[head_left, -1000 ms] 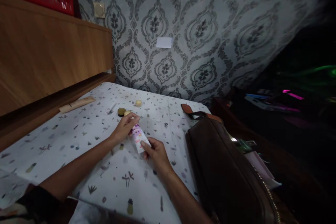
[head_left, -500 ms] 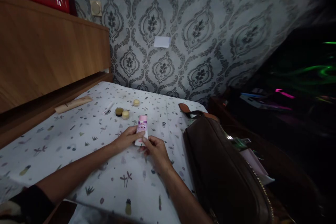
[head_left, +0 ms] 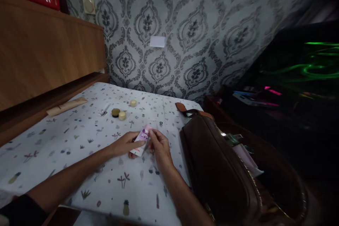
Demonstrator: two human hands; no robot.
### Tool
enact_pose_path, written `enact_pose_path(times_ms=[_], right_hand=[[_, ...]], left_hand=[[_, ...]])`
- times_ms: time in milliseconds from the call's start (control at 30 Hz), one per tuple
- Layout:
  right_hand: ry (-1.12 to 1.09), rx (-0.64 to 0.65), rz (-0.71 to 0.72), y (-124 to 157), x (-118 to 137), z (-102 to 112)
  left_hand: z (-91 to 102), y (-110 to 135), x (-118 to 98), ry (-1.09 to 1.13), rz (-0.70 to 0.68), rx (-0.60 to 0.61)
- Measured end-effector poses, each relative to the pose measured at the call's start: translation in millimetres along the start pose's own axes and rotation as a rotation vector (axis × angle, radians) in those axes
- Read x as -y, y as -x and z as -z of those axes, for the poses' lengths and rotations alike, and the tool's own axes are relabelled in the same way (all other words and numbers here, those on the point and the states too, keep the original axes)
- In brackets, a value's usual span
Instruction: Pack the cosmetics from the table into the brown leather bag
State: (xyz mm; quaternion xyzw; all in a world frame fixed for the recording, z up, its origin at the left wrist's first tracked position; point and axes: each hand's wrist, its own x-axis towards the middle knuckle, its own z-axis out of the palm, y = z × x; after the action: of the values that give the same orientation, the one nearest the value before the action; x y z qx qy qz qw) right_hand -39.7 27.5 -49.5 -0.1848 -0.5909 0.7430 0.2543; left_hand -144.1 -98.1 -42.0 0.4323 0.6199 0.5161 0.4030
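A small, flat pink-and-white pack (head_left: pixel 143 136) with a purple cartoon print tilts to the right above the table. My left hand (head_left: pixel 127 143) grips its lower left side, thumb across the front. At the pack's upper right edge, the thumb and fingers of my right hand (head_left: pixel 159 144) are closed on it; their exact grip is partly hidden. Beyond my hands are a dark-lidded round jar (head_left: pixel 116 112), a cream-coloured round jar (head_left: pixel 122 115) beside it, and another cream jar (head_left: pixel 133 103) farther back.
The patterned white cloth (head_left: pixel 103 190) covers the table. An open brown bag (head_left: pixel 212 162) with a strap (head_left: pixel 194 111) stands on the right, things showing inside. A beige flat strip (head_left: pixel 67 107) lies by the wooden drawer unit (head_left: pixel 50 46) on the left. Behind is a papered wall.
The pack has turned from nearly upright to leaning right. My right hand has moved from its lower part up to its top right edge. The view has shifted slightly right.
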Motion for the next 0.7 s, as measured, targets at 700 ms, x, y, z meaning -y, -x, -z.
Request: enact_pose_path(times_ms=[700], right_hand=[[-0.325,-0.148,-0.07,-7.5,7.7,8.4]], left_hand=[[1.0,-0.9,4.3,-0.01,0.054,0.029]])
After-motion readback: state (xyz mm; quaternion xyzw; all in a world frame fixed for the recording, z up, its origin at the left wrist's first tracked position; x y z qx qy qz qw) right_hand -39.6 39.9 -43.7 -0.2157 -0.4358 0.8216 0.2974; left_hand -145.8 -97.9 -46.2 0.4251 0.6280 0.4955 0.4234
